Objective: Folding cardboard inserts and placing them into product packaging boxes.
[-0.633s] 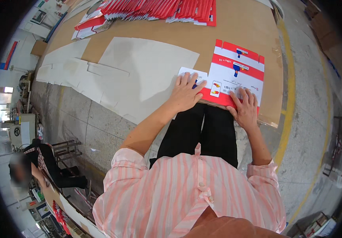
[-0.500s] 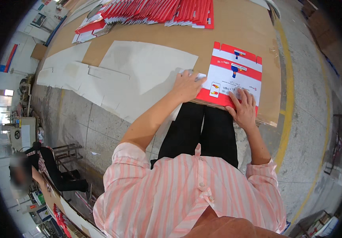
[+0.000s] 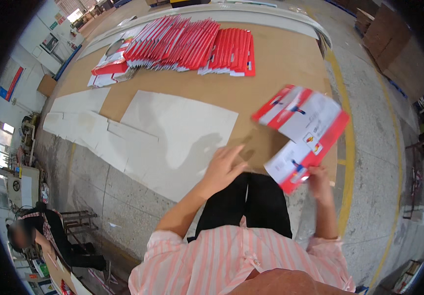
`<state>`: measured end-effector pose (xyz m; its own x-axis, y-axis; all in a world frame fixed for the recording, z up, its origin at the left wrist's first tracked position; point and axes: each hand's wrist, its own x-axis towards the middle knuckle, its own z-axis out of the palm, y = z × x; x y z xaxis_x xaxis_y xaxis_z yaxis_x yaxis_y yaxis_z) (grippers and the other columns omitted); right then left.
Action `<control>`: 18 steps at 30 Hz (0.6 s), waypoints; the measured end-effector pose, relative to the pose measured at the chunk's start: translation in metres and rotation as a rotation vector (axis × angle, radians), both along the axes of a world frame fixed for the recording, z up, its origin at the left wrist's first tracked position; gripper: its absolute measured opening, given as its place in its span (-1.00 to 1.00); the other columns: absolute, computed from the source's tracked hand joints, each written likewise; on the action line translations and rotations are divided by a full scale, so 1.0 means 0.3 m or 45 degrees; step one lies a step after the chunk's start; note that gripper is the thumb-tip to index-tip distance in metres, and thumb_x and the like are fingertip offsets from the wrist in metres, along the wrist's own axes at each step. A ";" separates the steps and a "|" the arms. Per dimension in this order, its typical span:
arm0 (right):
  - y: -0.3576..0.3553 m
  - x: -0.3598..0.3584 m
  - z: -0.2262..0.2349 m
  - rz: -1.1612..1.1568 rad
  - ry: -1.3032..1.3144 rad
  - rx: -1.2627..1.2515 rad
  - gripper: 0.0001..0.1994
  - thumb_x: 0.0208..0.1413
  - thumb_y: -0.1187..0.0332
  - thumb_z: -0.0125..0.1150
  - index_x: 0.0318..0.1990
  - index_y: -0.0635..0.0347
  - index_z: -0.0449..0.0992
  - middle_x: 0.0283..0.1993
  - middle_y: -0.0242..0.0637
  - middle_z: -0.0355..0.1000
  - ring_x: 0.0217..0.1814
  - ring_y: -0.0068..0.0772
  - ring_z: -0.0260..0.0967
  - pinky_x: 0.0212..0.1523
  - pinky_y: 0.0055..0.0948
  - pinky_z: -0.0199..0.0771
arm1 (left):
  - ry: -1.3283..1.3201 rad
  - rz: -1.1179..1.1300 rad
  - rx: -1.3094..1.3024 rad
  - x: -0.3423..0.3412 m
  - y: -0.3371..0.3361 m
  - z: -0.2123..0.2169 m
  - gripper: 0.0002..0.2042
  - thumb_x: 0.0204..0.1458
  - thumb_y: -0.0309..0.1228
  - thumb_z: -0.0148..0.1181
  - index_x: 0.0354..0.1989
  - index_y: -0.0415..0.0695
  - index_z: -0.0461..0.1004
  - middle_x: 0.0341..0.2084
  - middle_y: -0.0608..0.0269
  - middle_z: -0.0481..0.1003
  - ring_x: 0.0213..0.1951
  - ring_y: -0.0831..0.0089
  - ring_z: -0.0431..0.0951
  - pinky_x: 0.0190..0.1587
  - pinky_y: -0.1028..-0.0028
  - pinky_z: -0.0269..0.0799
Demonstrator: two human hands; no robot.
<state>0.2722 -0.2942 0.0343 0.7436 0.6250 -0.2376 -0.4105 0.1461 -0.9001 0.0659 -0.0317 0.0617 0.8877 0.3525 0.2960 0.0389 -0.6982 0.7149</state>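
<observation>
A red and white printed carton (image 3: pixel 315 123) is held up off the table's near right part, tilted and somewhat blurred. It is flattened, with a flap standing out toward me. My right hand (image 3: pixel 320 183) grips its lower edge; the fingertips are partly hidden behind the card. To the left, my left hand (image 3: pixel 223 169) is empty, its fingers apart, above the table's near edge beside a white cardboard sheet (image 3: pixel 182 123). Its shadow falls on that sheet.
Flattened red and white cartons (image 3: pixel 172 46) lie in a long overlapping row toward the far side of the brown-covered table (image 3: pixel 290 54). Other white sheets (image 3: pixel 79 123) cover its left part. A co-worker (image 3: pixel 55 236) sits at lower left. Brown boxes (image 3: pixel 386 42) stand at far right.
The carton has been lifted off the table and turned in my right hand, which has pulled back toward me. My left hand has let go of it. The view has tilted up.
</observation>
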 end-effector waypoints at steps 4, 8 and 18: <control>-0.081 0.525 0.042 0.181 -0.486 -0.639 -0.69 -0.05 0.53 0.10 -0.09 0.25 0.51 -0.36 -0.33 0.50 -0.37 -0.51 0.44 -0.34 -0.53 0.47 | 0.245 0.213 0.304 -0.232 0.129 -0.108 -0.48 0.00 -0.29 0.23 0.14 -0.20 0.31 0.07 -0.03 0.35 0.10 -0.06 0.29 0.12 0.11 0.20; 0.121 0.869 0.032 0.257 -0.642 -0.764 -0.59 -0.08 0.61 0.07 0.01 0.24 0.51 -0.30 -0.30 0.53 -0.36 -0.55 0.44 -0.33 -0.52 0.47 | 0.502 0.336 0.449 -0.412 0.068 -0.119 -0.16 -0.21 -0.14 0.41 0.28 -0.13 0.15 0.25 -0.13 0.12 0.26 -0.26 0.03 0.24 -0.12 -0.01; 1.377 0.782 -0.183 0.092 -1.037 -0.923 -0.65 0.06 0.30 0.07 0.01 0.21 0.46 -0.21 0.04 0.52 -0.13 -0.03 0.51 -0.17 -0.07 0.53 | 0.940 0.328 0.409 -0.492 -0.070 -0.159 -0.10 -0.41 -0.38 0.36 0.29 -0.08 0.14 0.29 -0.24 -0.02 0.27 -0.47 -0.09 0.21 -0.27 -0.08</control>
<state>0.5068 0.1189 -0.0207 0.8119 0.5834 -0.0199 0.3610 -0.5286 -0.7683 -0.0816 -0.0527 0.0141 0.7961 0.5684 -0.2075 0.6039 -0.7685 0.2116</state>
